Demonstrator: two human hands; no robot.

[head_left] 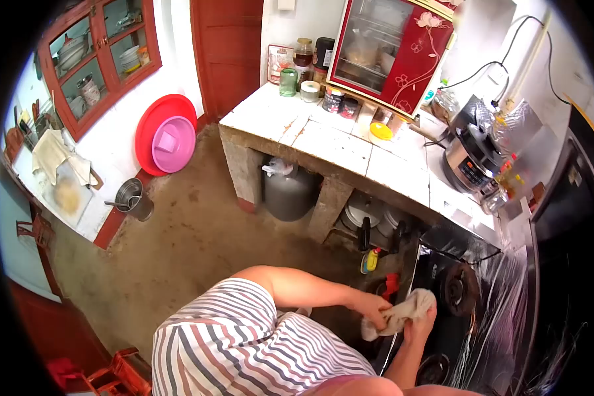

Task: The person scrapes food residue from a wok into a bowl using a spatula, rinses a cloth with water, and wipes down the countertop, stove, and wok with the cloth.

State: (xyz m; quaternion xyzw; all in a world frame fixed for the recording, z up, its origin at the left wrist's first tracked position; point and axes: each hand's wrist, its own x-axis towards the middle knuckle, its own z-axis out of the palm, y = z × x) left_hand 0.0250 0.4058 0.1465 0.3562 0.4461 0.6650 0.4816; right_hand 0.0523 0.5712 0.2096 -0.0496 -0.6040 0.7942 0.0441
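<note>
A pale, crumpled cloth (402,313) is bunched between my two hands at the edge of the black gas stove (435,290). My left hand (372,308) grips its left end, and part of the cloth hangs below the fingers. On the other side, my right hand (422,323) is closed round the upper right part of it. Close by on the stove are two burners, the far one (461,289) and the near one (433,369). A striped sleeve (224,310) covers my left shoulder.
A white tiled counter (336,142) carries jars, a red cabinet (393,53) and an electric cooker (472,158). Below stand a grey gas cylinder (289,195), pots and a yellow bottle (372,259). Basins (171,145) lean on the wall; a metal bucket (135,200) stands on the floor.
</note>
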